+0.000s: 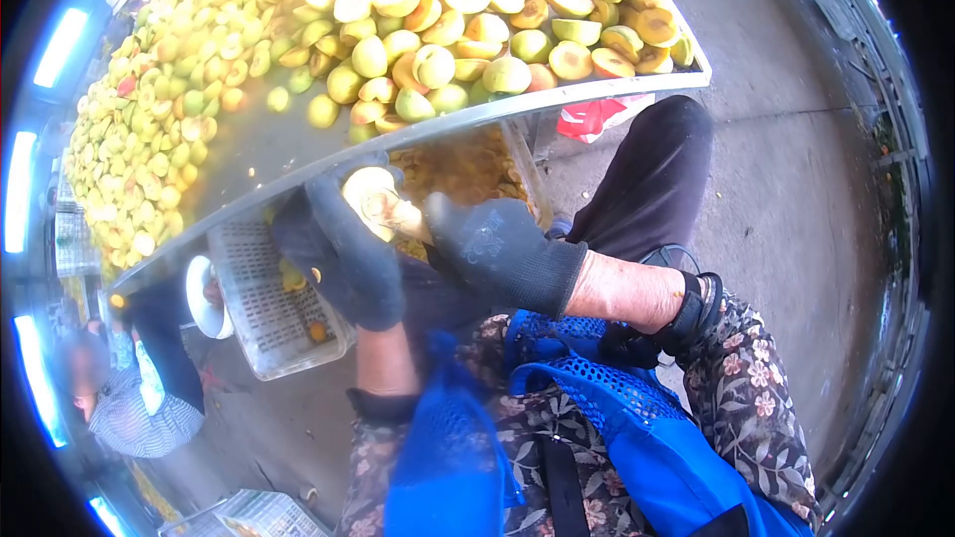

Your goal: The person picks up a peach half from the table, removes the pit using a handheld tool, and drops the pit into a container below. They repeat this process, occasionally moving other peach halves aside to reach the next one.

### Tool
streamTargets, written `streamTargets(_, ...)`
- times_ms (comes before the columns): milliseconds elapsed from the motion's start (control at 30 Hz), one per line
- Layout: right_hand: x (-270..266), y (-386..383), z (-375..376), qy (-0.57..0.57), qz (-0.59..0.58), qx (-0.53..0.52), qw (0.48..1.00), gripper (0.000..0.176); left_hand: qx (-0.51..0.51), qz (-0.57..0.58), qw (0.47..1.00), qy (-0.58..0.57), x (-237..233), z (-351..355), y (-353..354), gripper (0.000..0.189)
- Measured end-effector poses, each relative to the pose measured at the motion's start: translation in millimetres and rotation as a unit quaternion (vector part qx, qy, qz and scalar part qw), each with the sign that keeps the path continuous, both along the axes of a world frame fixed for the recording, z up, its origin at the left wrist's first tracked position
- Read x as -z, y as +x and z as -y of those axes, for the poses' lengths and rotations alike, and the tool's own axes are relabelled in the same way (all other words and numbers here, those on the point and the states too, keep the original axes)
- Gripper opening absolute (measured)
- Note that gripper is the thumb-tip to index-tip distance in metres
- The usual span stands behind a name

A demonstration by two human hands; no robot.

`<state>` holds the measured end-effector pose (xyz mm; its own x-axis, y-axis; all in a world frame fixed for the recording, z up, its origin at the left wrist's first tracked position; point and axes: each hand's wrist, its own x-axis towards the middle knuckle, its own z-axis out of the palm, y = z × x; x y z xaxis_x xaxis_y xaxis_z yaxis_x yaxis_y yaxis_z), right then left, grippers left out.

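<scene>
My left hand [350,251], in a dark glove, is closed around a halved peach [370,197] with its pale cut face turned toward my right hand. My right hand [489,251], also gloved, is closed, and a short tan piece [410,221] juts from its fingers to the cut face; what this piece is I cannot tell. Both hands are just below the near rim of a metal-edged table [438,123] heaped with yellow-green and reddish peach halves [433,65]. Under the hands, a crate [468,164] of cut fruit is partly hidden.
A white plastic crate [269,308] with a few fruit pieces stands at the lower left, beside a round white rim [207,296]. Another person [144,403] sits at far left. More crates [264,515] lie at the bottom. A red and white bag [597,117] shows under the table corner.
</scene>
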<state>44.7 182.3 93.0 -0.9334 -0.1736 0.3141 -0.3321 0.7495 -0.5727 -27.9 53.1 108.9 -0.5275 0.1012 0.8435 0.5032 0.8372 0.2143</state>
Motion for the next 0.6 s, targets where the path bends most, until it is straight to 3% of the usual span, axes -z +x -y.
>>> streamTargets(67, 4.8, -0.5, -4.0, 0.014, -0.006, -0.003, 1.000, 0.022, 0.013, 0.006, 0.999, -0.046, 0.0, 0.5, 1.0, 0.039)
streamTargets(167, 13.5, -2.2, -12.8, -0.038, -0.016, -0.026, 0.999, 0.023, 0.108, 0.132, 0.985, 0.001, -16.0, -2.8, 5.4, 0.038)
streamTargets(267, 25.3, -6.6, -15.6, -0.113, 0.006, -0.058, 0.992, 0.023, 0.124, 0.206, 0.970, -0.019, 14.4, 15.4, -4.2, 0.024)
streamTargets(367, 27.4, -4.8, -17.3, -0.120, 0.042, -0.065, 0.990, 0.023, 0.141, 0.337, 0.931, -0.017, 37.5, 31.8, -7.1, 0.050)
streamTargets(500, 29.7, -2.5, -20.3, -0.062, 0.069, -0.048, 0.995, 0.022, 0.200, 0.466, 0.840, 0.192, 10.4, 1.8, -3.0, 0.030)
streamTargets(533, 32.7, -3.5, -22.4, -0.063, 0.063, -0.051, 0.995, 0.021, 0.208, 0.483, 0.815, 0.243, 3.4, -7.7, -0.7, 0.044)
streamTargets(600, 26.1, -3.3, -22.2, -0.206, 0.103, -0.092, 0.969, 0.020, 0.208, 0.497, 0.802, 0.259, 3.9, -9.0, 0.2, 0.047)
